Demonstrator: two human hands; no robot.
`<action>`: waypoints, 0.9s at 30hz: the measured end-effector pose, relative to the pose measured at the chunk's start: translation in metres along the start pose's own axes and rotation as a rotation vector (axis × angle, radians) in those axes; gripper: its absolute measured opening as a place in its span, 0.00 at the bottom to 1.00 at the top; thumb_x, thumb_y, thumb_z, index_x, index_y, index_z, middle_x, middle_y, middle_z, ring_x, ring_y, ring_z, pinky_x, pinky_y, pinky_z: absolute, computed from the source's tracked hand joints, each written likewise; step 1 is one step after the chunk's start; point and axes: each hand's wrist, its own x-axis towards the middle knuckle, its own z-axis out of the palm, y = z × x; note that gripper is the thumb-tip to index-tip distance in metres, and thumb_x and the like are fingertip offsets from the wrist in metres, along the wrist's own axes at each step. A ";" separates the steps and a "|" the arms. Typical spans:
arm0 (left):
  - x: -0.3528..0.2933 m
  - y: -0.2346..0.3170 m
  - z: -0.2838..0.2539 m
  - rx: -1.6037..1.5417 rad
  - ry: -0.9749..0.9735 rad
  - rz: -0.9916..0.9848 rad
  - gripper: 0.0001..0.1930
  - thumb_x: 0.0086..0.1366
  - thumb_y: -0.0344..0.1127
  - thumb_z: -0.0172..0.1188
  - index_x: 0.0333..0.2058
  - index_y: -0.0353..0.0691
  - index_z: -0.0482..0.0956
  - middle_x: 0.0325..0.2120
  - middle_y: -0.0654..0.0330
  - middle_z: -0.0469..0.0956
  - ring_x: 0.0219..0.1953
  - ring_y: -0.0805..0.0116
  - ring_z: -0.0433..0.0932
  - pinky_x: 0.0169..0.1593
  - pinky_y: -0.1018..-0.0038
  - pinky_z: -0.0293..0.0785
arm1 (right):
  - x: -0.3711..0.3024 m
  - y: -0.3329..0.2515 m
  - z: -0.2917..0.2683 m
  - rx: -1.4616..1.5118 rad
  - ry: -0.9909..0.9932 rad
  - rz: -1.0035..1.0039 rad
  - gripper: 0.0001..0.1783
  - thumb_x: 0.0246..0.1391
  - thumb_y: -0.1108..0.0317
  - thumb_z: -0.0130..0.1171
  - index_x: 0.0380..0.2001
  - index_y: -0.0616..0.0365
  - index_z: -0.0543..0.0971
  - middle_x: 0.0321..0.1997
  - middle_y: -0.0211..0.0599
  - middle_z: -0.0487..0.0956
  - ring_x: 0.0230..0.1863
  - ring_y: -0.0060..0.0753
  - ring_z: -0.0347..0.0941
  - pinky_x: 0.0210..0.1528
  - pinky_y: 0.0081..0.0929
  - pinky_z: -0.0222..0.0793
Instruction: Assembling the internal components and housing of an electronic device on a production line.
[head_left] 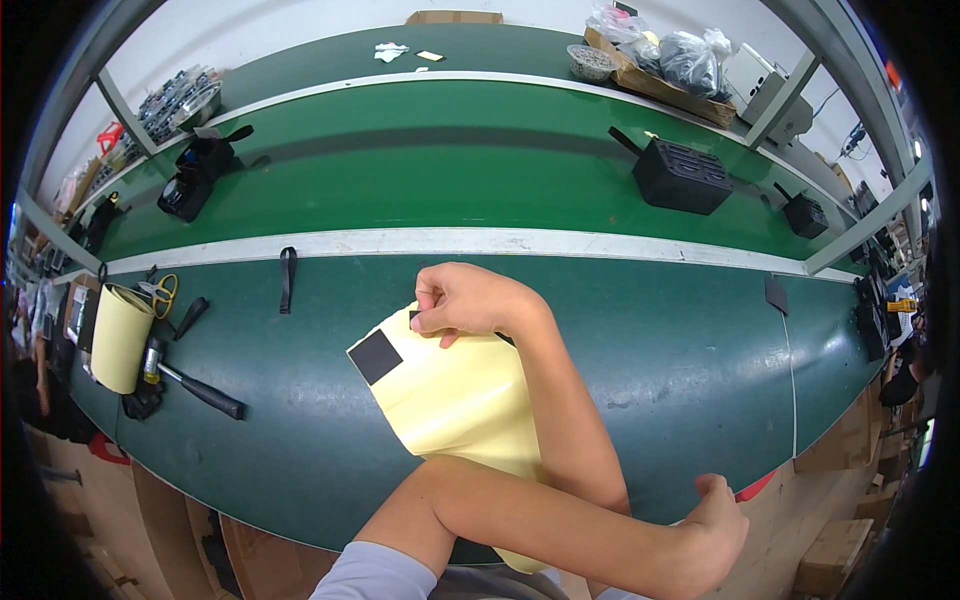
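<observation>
A yellow backing sheet [470, 390] lies slantwise on the green bench in front of me, with a black square pad [376, 357] at its left corner. My right hand [468, 305] is closed in a pinch at the sheet's far edge. A dark pad edge [413, 316] shows beside its fingertips, and more black shows under the hand. Crossing over my right forearm and the sheet's near end, my left arm reaches to the right. My left hand [715, 530] is by the bench's near right edge, its fingers mostly hidden.
On the left lie a yellow roll [122, 340], yellow-handled scissors [165, 295] and a hammer [200, 388]. A black strap [288, 280] lies farther in. Black boxes [682, 175] stand on the green strip beyond the white rail [450, 242]. A dark square [776, 294] lies at right.
</observation>
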 end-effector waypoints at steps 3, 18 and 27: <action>0.000 0.000 0.000 0.006 -0.012 -0.005 0.19 0.66 0.39 0.56 0.52 0.39 0.84 0.50 0.47 0.82 0.53 0.43 0.78 0.52 0.38 0.67 | 0.002 0.002 0.000 0.006 -0.005 -0.006 0.12 0.56 0.70 0.66 0.29 0.63 0.72 0.34 0.39 0.80 0.35 0.28 0.80 0.36 0.28 0.82; 0.003 0.002 0.005 0.010 0.003 0.004 0.19 0.65 0.39 0.57 0.51 0.39 0.84 0.49 0.47 0.82 0.52 0.43 0.79 0.51 0.38 0.67 | -0.008 -0.006 0.000 -0.087 -0.053 -0.041 0.13 0.57 0.72 0.64 0.32 0.61 0.68 0.34 0.39 0.75 0.32 0.29 0.77 0.32 0.28 0.81; 0.003 0.003 0.005 0.012 0.000 -0.001 0.19 0.65 0.39 0.57 0.50 0.40 0.85 0.49 0.47 0.82 0.52 0.43 0.79 0.51 0.38 0.67 | -0.005 -0.001 -0.001 -0.054 -0.071 -0.074 0.12 0.55 0.73 0.64 0.29 0.61 0.69 0.33 0.35 0.71 0.30 0.28 0.74 0.32 0.28 0.82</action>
